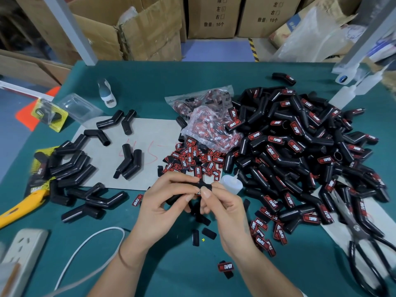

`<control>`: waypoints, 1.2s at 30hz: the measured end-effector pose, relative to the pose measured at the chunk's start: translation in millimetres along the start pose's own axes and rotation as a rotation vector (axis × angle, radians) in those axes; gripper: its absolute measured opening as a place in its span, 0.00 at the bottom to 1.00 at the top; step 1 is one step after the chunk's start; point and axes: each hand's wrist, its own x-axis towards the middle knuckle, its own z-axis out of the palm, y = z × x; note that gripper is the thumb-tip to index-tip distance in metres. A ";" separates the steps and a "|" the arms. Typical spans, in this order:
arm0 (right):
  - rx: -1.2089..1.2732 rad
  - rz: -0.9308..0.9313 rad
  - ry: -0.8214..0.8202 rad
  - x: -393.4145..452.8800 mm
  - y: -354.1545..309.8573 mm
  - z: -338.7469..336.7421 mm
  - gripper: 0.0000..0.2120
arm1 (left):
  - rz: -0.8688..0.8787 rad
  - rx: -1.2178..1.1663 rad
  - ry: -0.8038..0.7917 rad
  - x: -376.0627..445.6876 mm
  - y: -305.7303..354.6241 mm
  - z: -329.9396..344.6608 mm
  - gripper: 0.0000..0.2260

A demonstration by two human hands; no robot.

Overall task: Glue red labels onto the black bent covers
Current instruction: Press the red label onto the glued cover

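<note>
My left hand [165,202] and my right hand [222,204] together hold one black bent cover [188,188] just above the green table [171,264]. Fingers and thumbs of both hands pinch it; a label under them is mostly hidden. Loose red labels [192,159] lie in a heap right behind my hands. A small clear glue bottle [232,182] lies beside my right hand. Unlabelled black covers [70,166] are scattered at the left. A big pile of labelled covers [300,146] fills the right.
Clear bags of labels [212,123] sit behind the heap. Black scissors [364,243] lie at the right edge, a yellow cutter [19,209] and a white power strip [23,249] with cable at the left. Cardboard boxes [150,28] stand beyond the table.
</note>
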 end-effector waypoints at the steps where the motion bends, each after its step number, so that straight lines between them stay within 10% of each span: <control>1: -0.003 0.003 0.005 0.1 0.0 -0.1 0.14 | 0.004 0.005 -0.001 0.0 -0.4 -0.1 0.07; 36: -0.011 -0.012 0.016 0.4 5.4 -2.0 0.18 | 0.103 0.117 0.102 0.0 -0.1 1.0 0.07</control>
